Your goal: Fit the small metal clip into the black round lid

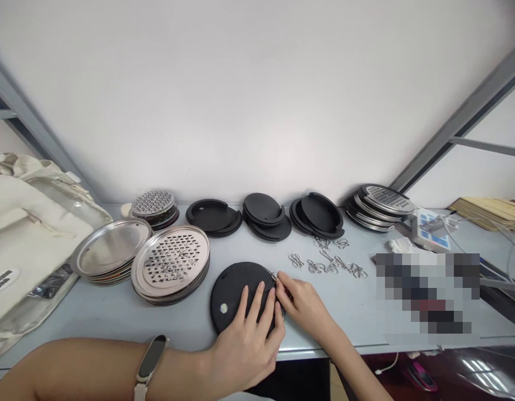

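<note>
A round black plastic disc [234, 284] with a small pale dot lies near the table's front edge. My left hand [251, 342] rests flat on top of it, fingers spread, pressing its surface. At the disc's upper right rim, my right hand [299, 301] is closed in a pinch on a small metal wire clip [274, 275]; most of it is hidden by the fingers. Behind that hand lie several loose bent wire clips [334, 264]. Left of the disc stands a stack of round metal grater plates [173, 262].
Other stacks include plain metal discs [115, 248], small grater plates [152, 203] and black discs [213, 214], [263, 209], [322, 214] along the wall. Assembled graters [386, 200] and a power strip [432, 228] stand right. A cream bag [27, 239] lies left.
</note>
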Demonstrator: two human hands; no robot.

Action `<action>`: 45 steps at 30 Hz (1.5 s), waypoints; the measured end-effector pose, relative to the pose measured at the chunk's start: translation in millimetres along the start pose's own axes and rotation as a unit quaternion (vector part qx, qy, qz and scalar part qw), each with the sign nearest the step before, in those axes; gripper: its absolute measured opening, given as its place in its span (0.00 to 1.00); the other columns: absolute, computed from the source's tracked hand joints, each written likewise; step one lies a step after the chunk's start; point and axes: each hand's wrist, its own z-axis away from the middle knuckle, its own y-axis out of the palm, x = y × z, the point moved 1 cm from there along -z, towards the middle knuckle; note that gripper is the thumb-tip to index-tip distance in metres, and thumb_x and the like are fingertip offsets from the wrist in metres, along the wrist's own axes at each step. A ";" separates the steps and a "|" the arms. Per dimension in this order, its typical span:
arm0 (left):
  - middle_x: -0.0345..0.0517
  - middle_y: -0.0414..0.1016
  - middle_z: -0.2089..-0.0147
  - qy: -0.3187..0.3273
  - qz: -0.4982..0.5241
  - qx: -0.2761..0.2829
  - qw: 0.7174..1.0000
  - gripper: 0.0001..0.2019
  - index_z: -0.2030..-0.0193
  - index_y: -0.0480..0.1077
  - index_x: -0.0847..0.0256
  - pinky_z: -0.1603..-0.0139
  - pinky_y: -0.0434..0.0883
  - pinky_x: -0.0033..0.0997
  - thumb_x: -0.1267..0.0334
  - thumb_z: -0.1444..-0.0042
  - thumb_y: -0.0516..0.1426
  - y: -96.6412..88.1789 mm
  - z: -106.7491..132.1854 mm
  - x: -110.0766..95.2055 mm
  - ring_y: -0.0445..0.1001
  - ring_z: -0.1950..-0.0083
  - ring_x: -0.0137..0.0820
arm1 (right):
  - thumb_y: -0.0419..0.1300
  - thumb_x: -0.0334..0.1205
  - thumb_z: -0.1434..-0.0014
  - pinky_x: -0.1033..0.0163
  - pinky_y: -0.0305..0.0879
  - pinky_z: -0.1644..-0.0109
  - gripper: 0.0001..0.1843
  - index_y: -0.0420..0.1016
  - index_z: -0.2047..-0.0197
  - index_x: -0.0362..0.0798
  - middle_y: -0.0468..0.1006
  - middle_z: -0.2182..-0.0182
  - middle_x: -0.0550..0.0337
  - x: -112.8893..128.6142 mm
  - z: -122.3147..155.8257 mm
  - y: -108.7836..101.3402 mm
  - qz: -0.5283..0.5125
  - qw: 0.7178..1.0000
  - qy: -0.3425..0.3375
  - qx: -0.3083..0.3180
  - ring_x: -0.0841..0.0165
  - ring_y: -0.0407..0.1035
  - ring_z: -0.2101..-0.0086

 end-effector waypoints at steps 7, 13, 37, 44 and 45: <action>0.72 0.59 0.36 0.001 -0.003 -0.001 1.000 0.26 0.39 0.60 0.75 0.39 0.53 0.61 0.56 0.36 0.45 -2.2 -0.5 0.8 0.57 0.35 0.63 | 0.44 0.39 0.33 0.67 0.52 0.73 0.09 0.55 0.68 0.52 0.66 0.79 0.67 2.9 1.9 -1.4 -0.008 1.000 -0.004 -0.008 0.69 0.62 0.79; 0.72 0.60 0.37 0.001 -0.006 -0.001 1.000 0.26 0.39 0.60 0.76 0.40 0.53 0.61 0.56 0.35 0.44 -2.0 -0.7 -0.9 0.57 0.35 0.62 | 0.43 0.38 0.33 0.65 0.50 0.75 0.06 0.56 0.63 0.52 0.66 0.80 0.67 2.2 1.9 0.3 0.010 1.000 -0.004 -0.008 0.67 0.63 0.80; 0.70 0.61 0.37 -0.001 -0.017 -0.007 1.000 0.26 0.39 0.61 0.75 0.38 0.51 0.62 0.56 0.36 0.45 -2.1 -1.0 -0.4 0.58 0.35 0.60 | 0.43 0.39 0.32 0.67 0.53 0.75 0.11 0.58 0.67 0.52 0.66 0.81 0.66 0.4 0.0 0.3 0.015 0.999 -0.012 -0.027 0.68 0.63 0.81; 0.70 0.60 0.36 -0.003 -0.010 -0.005 1.000 0.26 0.39 0.61 0.75 0.38 0.50 0.62 0.56 0.36 0.45 -2.0 -1.4 -0.5 0.57 0.35 0.60 | 0.43 0.38 0.33 0.66 0.54 0.75 0.11 0.60 0.67 0.51 0.67 0.82 0.66 2.5 0.4 -0.6 0.023 0.999 -0.021 -0.037 0.68 0.63 0.82; 0.70 0.60 0.36 -0.003 -0.010 -0.005 1.000 0.26 0.39 0.61 0.75 0.38 0.50 0.62 0.56 0.36 0.45 -2.3 -1.6 -0.4 0.57 0.35 0.60 | 0.43 0.38 0.33 0.66 0.54 0.75 0.11 0.60 0.67 0.51 0.67 0.82 0.66 2.5 0.3 -0.4 0.023 0.999 -0.020 -0.037 0.68 0.63 0.82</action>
